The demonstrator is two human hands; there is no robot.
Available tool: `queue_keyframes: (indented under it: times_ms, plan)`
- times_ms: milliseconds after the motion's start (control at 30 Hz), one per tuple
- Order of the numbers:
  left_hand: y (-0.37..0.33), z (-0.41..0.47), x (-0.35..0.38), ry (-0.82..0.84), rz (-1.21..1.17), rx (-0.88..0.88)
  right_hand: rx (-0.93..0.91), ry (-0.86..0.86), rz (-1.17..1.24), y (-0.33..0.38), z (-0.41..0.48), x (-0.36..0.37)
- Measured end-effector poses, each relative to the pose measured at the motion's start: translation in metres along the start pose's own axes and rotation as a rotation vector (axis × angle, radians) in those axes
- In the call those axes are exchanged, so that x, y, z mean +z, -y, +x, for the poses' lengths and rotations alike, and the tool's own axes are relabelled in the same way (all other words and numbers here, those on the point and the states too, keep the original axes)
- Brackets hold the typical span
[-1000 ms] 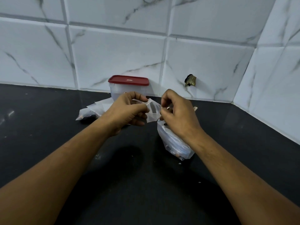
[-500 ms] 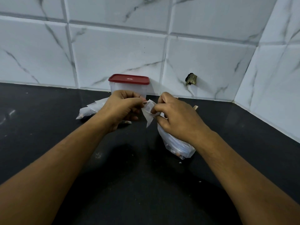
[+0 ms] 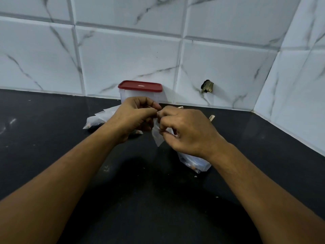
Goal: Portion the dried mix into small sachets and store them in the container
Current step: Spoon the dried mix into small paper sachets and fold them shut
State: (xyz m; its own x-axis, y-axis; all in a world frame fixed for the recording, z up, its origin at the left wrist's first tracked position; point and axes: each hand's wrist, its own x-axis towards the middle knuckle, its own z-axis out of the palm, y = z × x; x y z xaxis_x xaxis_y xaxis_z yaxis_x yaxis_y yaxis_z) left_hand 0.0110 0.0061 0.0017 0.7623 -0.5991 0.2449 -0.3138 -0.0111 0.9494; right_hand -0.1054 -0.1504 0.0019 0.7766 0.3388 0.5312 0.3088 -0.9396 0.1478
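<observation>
A small clear plastic sachet point(image 3: 157, 136) hangs between my two hands above the black counter. My left hand point(image 3: 135, 117) pinches its top edge from the left. My right hand point(image 3: 186, 131) pinches the same edge from the right, and its fingers cover most of the sachet. Under my right wrist lies a clear bag of dried mix point(image 3: 195, 162), partly hidden. A clear container with a red lid point(image 3: 140, 86) stands shut against the tiled wall behind my hands.
A pile of clear sachets point(image 3: 98, 118) lies on the counter left of my left hand. A wooden stick tip point(image 3: 211, 118) shows behind my right hand. Tiled walls meet in a corner at the right. A dark chip point(image 3: 207, 86) mars the back wall.
My hands have drawn closer together and dropped slightly. The sachet, spread flat between them a second ago, now hangs narrow and bunched under the fingertips.
</observation>
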Motion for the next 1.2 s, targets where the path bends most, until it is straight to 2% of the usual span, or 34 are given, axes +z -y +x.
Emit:
queue_keyframes:
  times_ms: [333,500,600,667,767,1200]
  plan:
    - [0.0,0.001,0.002,0.016,-0.094,0.053,0.165,0.134,0.082,-0.004,0.0,0.008]
    - [-0.003,-0.001,-0.001,0.047,-0.067,0.103,0.315,0.016,0.455,-0.012,-0.003,0.011]
    - [-0.003,-0.003,-0.001,0.128,0.074,0.099,0.357,-0.075,0.687,-0.011,-0.004,0.01]
    - [-0.002,-0.004,0.0,0.181,0.144,0.066,0.373,-0.099,0.799,-0.009,-0.004,0.008]
    - [0.0,-0.005,0.003,0.246,0.125,-0.005,0.4,-0.078,0.906,-0.007,-0.003,0.006]
    - [-0.001,-0.008,-0.002,0.343,0.052,-0.01,0.451,0.056,1.024,-0.006,-0.001,0.002]
